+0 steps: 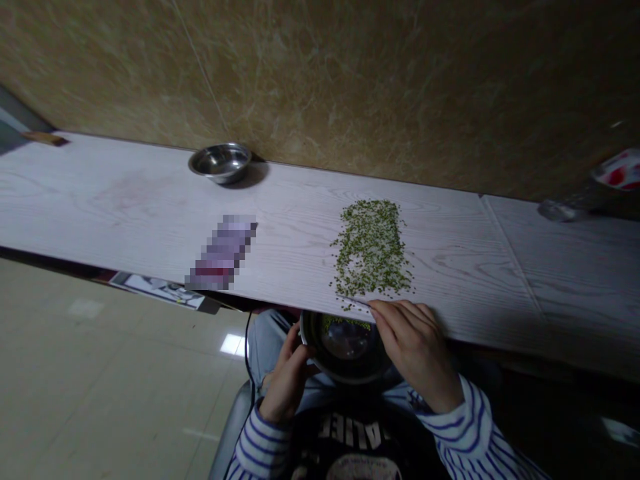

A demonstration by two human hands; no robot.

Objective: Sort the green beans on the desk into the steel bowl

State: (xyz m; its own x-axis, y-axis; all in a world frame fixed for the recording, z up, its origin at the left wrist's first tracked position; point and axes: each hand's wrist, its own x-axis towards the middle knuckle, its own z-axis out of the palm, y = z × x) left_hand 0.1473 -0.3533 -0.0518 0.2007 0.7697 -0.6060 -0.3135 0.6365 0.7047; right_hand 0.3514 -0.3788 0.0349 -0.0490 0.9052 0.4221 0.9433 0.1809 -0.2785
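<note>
Many small green mung beans [373, 240] lie spread in a rough rectangle on the pale wood-grain table [290, 220]. Below the table's front edge, a metal bowl [345, 377] rests over my lap, with some green beans along its far inner side. My left hand [287, 380] grips the bowl's left rim, thumb on top. My right hand [413, 347] is at the table edge, closed on a thin stick-like tool [354, 302]; its tip lies by the nearest beans. The tool's exact kind is too small to make out.
A second metal bowl [220, 163] stands near the wall at the back left. In front of it lies a blurred-out flat object [223, 253]. A clear bottle [590, 193] with a red and white label lies at the far right. A cable [247, 360] hangs by my left knee.
</note>
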